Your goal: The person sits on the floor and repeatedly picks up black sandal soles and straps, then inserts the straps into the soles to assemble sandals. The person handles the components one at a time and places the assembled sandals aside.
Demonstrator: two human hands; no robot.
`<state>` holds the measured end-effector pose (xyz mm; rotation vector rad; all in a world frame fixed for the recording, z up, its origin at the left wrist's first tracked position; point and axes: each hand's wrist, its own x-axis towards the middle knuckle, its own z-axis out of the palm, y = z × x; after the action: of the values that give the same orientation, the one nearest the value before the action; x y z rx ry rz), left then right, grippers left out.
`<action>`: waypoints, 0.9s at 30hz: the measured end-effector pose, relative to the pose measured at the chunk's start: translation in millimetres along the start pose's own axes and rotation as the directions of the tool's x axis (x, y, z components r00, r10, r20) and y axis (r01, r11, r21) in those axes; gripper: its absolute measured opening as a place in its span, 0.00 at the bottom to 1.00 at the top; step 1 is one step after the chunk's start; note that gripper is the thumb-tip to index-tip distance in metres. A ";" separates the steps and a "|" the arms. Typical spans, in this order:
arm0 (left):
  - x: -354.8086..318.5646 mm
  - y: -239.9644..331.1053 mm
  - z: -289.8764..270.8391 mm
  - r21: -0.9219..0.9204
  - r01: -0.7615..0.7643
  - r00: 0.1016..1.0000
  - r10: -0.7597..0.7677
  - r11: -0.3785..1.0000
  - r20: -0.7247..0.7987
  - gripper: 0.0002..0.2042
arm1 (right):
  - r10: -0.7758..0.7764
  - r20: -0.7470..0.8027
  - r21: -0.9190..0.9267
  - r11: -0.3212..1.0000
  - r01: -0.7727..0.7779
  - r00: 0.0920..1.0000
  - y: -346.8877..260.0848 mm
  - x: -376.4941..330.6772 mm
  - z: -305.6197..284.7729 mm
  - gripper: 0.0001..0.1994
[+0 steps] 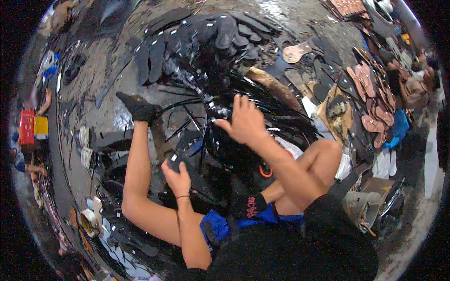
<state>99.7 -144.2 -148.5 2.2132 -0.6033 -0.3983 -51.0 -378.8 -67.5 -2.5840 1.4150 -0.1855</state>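
My left hand [177,180] is closed around a small dark flat piece with a white tag [175,161], which looks like part of a shoe sole; the hand covers much of it. My right hand [247,122] is raised with its fingers stretched and thumb apart, holding nothing that I can see. Under and beyond it spreads a heap of long thin black strips [286,114]. Between my legs more dark pieces lie in shadow, too dim to tell apart. An orange ring-shaped handle [266,170] shows beside my right forearm.
Black shoe soles [152,61], several with white tags, are piled ahead. A wooden log [274,86] lies across the strips. Pink sandals [368,82] and a blue bag [399,129] are at right. A pale container [363,208] stands near my right knee. Other people sit along the left edge.
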 end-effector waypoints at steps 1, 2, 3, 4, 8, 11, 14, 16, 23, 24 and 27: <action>-0.8 -7.0 -5.2 0.079 0.097 0.995 -0.099 0.992 0.020 0.31 | 0.047 -0.035 0.050 0.998 -0.045 0.998 -8.9 -9.1 10.2 0.27; -11.0 -8.3 -6.0 0.357 -0.014 0.998 0.035 0.934 -0.053 0.33 | 0.025 -0.019 0.183 0.983 -0.021 0.999 -21.2 -19.5 12.2 0.23; -21.7 -8.7 -2.7 0.611 -0.093 0.980 0.181 0.786 -0.083 0.35 | 0.003 -0.007 0.311 0.950 -0.001 1.000 -29.5 -32.6 11.5 0.20; -25.2 11.6 -4.0 0.267 -0.051 0.998 0.058 0.962 -0.016 0.33 | -0.042 0.012 0.437 0.899 0.033 0.999 -32.5 -51.1 9.2 0.18; -48.2 79.5 -25.5 -0.539 0.215 0.947 -0.040 0.815 0.317 0.20 | -0.232 0.037 0.649 0.745 0.153 0.972 -56.9 -126.6 -8.4 0.14; -67.7 109.1 -41.5 -0.553 0.221 0.960 -0.078 0.803 0.269 0.11 | -0.186 -0.051 0.746 0.646 0.162 0.981 -63.8 -149.1 -17.0 0.17; -81.2 108.8 -52.8 -0.694 0.193 0.979 -0.090 0.694 0.183 0.11 | -0.181 -0.035 0.879 0.462 0.116 0.983 -62.5 -158.8 -27.5 0.16; -85.8 107.6 -58.7 -0.720 0.232 0.972 -0.119 0.654 0.205 0.11 | -0.224 0.039 0.944 0.328 0.038 0.974 -59.4 -161.3 -31.8 0.15; -90.8 115.5 -82.4 -0.713 0.251 0.962 -0.087 0.654 0.258 0.15 | -0.276 0.529 0.778 -0.221 -0.588 0.803 -54.8 -161.7 -47.1 0.13; -90.2 113.9 -85.8 -0.748 0.271 0.956 -0.080 0.606 0.282 0.16 | -0.285 0.510 0.783 -0.238 -0.575 0.812 -54.2 -163.6 -41.0 0.13; -91.1 109.6 -90.0 -0.782 0.270 0.954 -0.046 0.562 0.296 0.15 | -0.292 0.506 0.776 -0.255 -0.576 0.811 -61.6 -166.4 -48.9 0.13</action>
<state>33.1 -102.5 0.6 1.3013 -0.2353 -0.8648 -99.6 -211.1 -9.1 -0.7403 0.6227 -0.3183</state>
